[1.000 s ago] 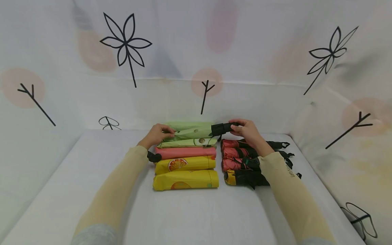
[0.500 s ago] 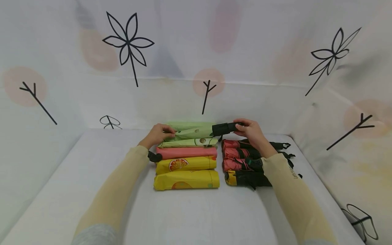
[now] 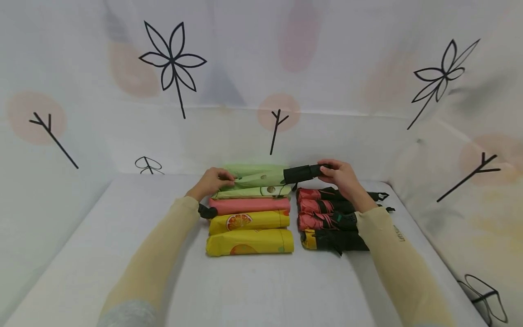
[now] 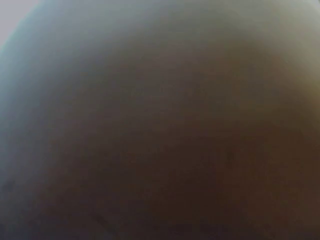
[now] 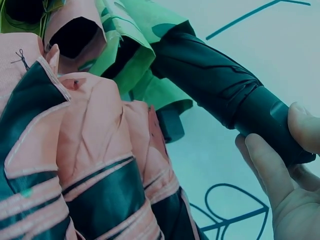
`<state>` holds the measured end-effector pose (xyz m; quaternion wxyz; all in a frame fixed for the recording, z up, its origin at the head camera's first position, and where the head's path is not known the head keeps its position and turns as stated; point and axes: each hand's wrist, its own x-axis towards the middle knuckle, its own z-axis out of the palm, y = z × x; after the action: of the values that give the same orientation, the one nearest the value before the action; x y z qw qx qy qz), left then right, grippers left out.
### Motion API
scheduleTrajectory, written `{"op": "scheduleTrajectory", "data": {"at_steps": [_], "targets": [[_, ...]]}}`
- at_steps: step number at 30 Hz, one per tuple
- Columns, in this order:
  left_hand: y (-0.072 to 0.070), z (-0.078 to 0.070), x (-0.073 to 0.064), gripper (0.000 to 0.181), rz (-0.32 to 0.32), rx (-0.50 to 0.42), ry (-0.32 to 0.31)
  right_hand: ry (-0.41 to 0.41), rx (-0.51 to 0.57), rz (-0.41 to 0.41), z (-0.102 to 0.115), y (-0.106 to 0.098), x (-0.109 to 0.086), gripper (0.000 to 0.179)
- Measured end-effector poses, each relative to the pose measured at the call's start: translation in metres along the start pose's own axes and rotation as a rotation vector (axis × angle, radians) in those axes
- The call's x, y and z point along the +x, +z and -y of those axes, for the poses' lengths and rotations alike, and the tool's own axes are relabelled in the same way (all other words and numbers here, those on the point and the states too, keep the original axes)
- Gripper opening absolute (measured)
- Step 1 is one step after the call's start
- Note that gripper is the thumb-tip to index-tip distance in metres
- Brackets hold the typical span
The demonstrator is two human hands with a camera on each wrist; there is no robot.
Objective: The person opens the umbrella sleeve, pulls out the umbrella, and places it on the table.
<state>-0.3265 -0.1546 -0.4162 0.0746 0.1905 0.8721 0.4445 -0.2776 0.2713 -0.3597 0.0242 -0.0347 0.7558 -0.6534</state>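
Note:
In the head view my left hand (image 3: 210,182) pinches the left end of a light green sleeve (image 3: 261,178) with an avocado print. A folded black umbrella (image 3: 301,174) sticks out of the sleeve's right end. My right hand (image 3: 342,178) grips the umbrella's far end. Seen from the right wrist, fingers and thumb close round its dark handle (image 5: 267,122), while the other end sits inside the green sleeve's mouth (image 5: 167,27). The left wrist view is dark and blurred, with no object readable.
Left of centre lie another avocado sleeve (image 3: 253,192), a pink sleeve (image 3: 253,205) and two yellow fruit-print sleeves (image 3: 249,242). Several folded umbrellas, red-and-black (image 3: 312,206) and yellow-and-black (image 3: 331,240), lie under my right forearm. Another green sleeve (image 3: 257,169) lies against the back wall.
My right hand has moved right, drawing the black umbrella further out of the green sleeve. My left hand keeps its hold on the sleeve's left end.

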Motion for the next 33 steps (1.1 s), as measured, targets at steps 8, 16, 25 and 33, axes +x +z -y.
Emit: {"op": "scheduleTrajectory", "data": {"at_steps": [8,16,25,33], "targets": [[-0.001,0.0,-0.001,0.014,0.011,0.026,-0.011,-0.009,0.011,-0.018,0.0,-0.009,0.001,0.048],[0.0,-0.002,-0.001,0.013,0.015,0.007,-0.029,-0.027,0.025,-0.022,-0.001,-0.019,-0.003,0.05],[0.001,0.0,-0.001,0.014,0.024,0.016,-0.018,-0.003,0.088,-0.027,-0.002,-0.031,-0.007,0.051],[0.0,0.001,0.003,0.014,0.024,0.021,-0.02,-0.003,0.14,-0.039,-0.002,-0.042,-0.01,0.039]]}}
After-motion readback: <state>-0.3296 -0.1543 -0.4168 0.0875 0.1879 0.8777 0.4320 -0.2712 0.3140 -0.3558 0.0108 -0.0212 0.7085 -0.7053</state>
